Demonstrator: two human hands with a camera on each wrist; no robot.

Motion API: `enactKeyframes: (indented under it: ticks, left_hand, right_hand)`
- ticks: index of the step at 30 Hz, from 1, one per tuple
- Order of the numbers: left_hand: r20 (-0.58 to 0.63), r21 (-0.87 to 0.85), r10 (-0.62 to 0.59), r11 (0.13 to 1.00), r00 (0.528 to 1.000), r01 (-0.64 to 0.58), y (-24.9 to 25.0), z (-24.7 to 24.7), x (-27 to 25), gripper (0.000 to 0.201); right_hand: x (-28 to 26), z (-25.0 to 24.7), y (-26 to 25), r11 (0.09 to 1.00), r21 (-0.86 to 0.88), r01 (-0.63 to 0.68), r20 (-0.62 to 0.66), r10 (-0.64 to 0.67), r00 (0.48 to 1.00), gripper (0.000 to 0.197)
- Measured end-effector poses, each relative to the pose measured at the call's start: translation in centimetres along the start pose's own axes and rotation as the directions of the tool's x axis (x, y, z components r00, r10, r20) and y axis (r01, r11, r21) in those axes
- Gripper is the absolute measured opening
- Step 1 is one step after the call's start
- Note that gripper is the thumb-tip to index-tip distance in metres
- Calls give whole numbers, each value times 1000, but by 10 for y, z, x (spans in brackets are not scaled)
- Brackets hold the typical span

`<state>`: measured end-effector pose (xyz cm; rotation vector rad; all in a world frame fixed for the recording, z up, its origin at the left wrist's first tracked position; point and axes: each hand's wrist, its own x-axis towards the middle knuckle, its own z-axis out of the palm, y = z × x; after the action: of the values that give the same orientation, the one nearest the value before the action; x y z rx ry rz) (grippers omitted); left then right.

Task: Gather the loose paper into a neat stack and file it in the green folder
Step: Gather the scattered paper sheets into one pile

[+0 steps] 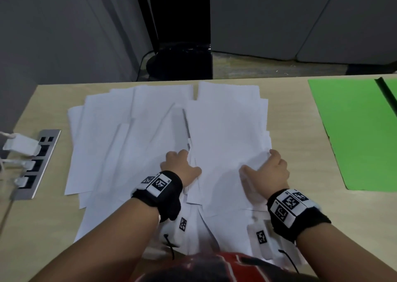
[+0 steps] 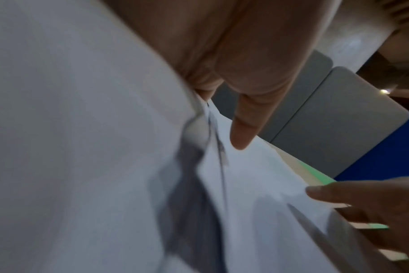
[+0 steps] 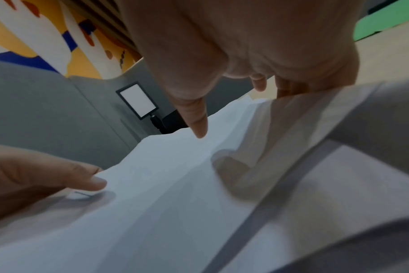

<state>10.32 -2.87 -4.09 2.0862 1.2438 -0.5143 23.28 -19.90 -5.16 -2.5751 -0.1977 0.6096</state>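
Observation:
Several loose white sheets (image 1: pixel 120 144) lie fanned over the middle of the wooden table (image 1: pixel 305 170). My left hand (image 1: pixel 182 165) grips the left edge of a top bundle of sheets (image 1: pixel 225 135), thumb on top, fingers tucked under. Opposite it, my right hand (image 1: pixel 268 170) grips the bundle's right edge, crumpling it slightly. The green folder (image 1: pixel 354 135) lies open at the far right. In the left wrist view the left thumb (image 2: pixel 243 129) presses paper (image 2: pixel 257 194), with the right hand (image 2: pixel 367 205) opposite. In the right wrist view the right thumb (image 3: pixel 196 120) lies on the sheets (image 3: pixel 175 175); the folder (image 3: pixel 385 20) shows behind.
A metal socket panel (image 1: pixel 38 163) with white chargers (image 1: pixel 19 146) plugged in is set into the table's left edge. Behind the table's far edge stand a black stand (image 1: pixel 182 60) and grey partitions (image 1: pixel 300 19). Bare wood separates the sheets from the folder.

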Motion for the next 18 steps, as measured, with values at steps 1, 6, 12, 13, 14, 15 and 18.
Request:
enactKeyframes:
  ticks: [1,6,12,13,14,15,18]
  left_hand:
    - [15,-95,15,995,1000,-14,2,2,-2,53]
    - [13,-209,121,971,993,-115,5,12,-12,45]
    - [85,-417,230,892,969,-175,-7,4,-24,61]
    - [77,-484,237,858,969,-171,-11,2,-26,59]
    - [64,-554,241,816,968,-166,-15,1,-29,57]
    - [56,-623,243,766,968,-156,-19,-1,-33,56]
    - [55,-776,285,615,957,-139,-27,-8,-43,57]
  right_hand:
    - [1,-1,-1,997,70,-14,25,12,1000,89]
    - [10,0,5,976,196,-95,109,75,991,79]
    - [16,-8,13,991,133,-33,212,5,977,49]
    - [17,-10,15,994,101,-32,216,10,976,53]
    - [18,-13,16,997,66,-29,212,14,977,58]
    - [18,-16,17,999,38,-29,199,21,980,63]
    - [15,-24,23,962,272,31,189,-85,978,77]
